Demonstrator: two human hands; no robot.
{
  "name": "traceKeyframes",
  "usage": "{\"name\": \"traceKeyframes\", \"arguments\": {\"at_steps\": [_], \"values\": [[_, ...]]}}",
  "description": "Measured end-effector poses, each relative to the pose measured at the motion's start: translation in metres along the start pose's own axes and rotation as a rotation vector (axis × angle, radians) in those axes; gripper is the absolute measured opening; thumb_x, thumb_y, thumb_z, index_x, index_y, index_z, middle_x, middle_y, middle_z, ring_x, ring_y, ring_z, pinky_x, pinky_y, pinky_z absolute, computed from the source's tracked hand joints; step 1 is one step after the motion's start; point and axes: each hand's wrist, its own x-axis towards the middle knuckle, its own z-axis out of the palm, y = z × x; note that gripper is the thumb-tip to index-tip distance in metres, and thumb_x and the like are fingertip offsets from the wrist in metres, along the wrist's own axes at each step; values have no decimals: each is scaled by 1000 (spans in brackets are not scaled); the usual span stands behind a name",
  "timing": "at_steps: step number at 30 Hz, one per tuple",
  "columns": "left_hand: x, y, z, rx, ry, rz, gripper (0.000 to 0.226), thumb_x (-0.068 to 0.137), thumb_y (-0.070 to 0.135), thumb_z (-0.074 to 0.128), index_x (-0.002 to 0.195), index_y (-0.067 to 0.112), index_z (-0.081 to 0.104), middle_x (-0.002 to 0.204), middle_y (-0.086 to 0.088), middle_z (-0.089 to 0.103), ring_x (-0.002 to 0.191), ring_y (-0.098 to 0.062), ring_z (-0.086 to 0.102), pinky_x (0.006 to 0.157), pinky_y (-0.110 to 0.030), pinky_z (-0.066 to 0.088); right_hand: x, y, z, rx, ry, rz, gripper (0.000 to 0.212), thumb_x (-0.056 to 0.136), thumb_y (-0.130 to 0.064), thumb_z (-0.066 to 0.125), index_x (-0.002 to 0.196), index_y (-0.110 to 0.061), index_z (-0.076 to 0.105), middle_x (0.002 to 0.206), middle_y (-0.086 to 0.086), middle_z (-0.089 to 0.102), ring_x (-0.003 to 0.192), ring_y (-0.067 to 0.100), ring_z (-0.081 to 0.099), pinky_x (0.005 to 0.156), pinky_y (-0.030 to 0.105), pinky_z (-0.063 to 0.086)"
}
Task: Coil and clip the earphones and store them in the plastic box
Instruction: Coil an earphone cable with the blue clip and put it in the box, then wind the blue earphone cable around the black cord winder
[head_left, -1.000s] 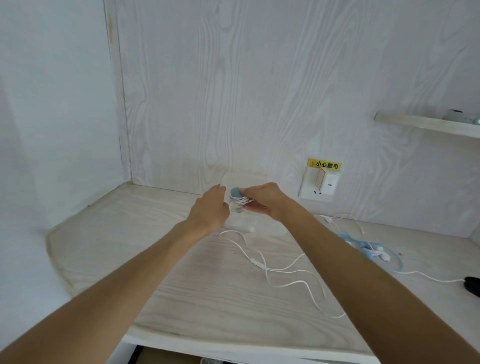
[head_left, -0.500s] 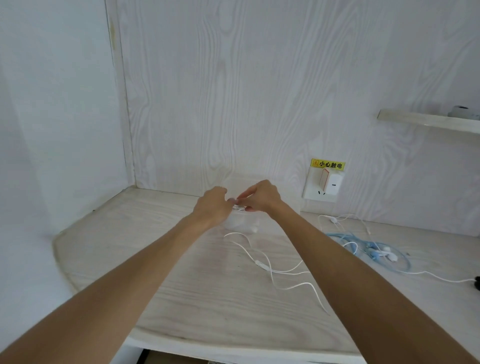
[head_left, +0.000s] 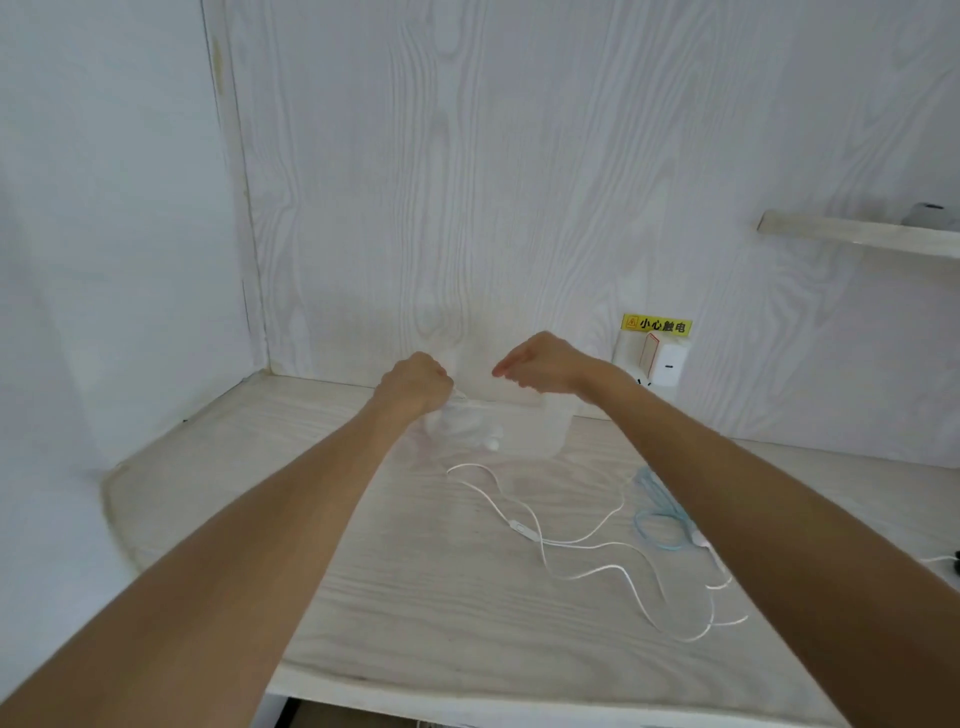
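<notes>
Pale wood-grain panelling fills the upper frame, and a matching worktop (head_left: 415, 597) spans the lower half. Both bare forearms reach up from the bottom edge toward the centre.

At centre, the left hand (head_left: 413, 382) is curled into a fist, its fingers (head_left: 439, 376) closed toward a thin white cord at its right side; whether it really pinches the cord is too blurred to tell. Just right of it, the right hand (head_left: 540, 361) hovers with fingers (head_left: 501, 370) loosely bent and pointing left, holding nothing; the two hands are near but apart.

Below and between the hands stands the clear box (head_left: 530, 428), against the back wall; something pale and blurred lies at its left side under the left hand.

White earphones (head_left: 524, 530) trail loose over the worktop from centre toward the lower right, uncoiled, outside the box. Right of them a blue cord (head_left: 657, 499) lies partly hidden by the right forearm.

On the wall at right sits a white socket (head_left: 667, 364) under a yellow label (head_left: 657, 325). A shelf (head_left: 857, 236) juts out at the upper right.
</notes>
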Motion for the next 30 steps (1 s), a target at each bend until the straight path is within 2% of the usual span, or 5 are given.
{"name": "traceKeyframes", "arguments": {"at_steps": [7,11,15,24,30], "values": [[-41,9,-4,-78,250,313,20,93,19,53,105,23,68,121,1,58,111,-18,56,86,-27,43,-82,16,-19,-124,111,-287,21,89,-10,54,90,-21,72,82,-2,71,69,8,65,78,28,55],[-80,32,-3,-74,-404,475,19,94,27,57,111,25,66,116,7,64,107,-11,61,81,-20,46,-128,24,-25,-245,-350,-43,18,94,-21,55,105,-12,67,92,5,71,67,9,66,61,14,53],[-110,49,17,246,-769,481,46,89,27,65,133,22,52,133,9,52,119,-9,52,97,-20,41,-163,49,-19,-446,-480,75,47,83,-56,60,115,-22,61,111,-6,65,98,14,63,86,26,50],[-105,37,48,345,-226,532,19,88,16,61,101,26,70,108,9,67,92,-11,62,85,-26,48,-239,112,13,-385,-233,-213,48,98,-48,36,145,-38,30,154,-20,22,140,0,20,113,20,14],[-96,33,39,353,57,374,39,84,5,54,114,28,63,118,9,64,109,-16,59,85,-27,42,-243,146,-22,13,250,-107,20,97,-29,48,99,-36,66,105,-13,67,95,7,63,87,25,49]]}}
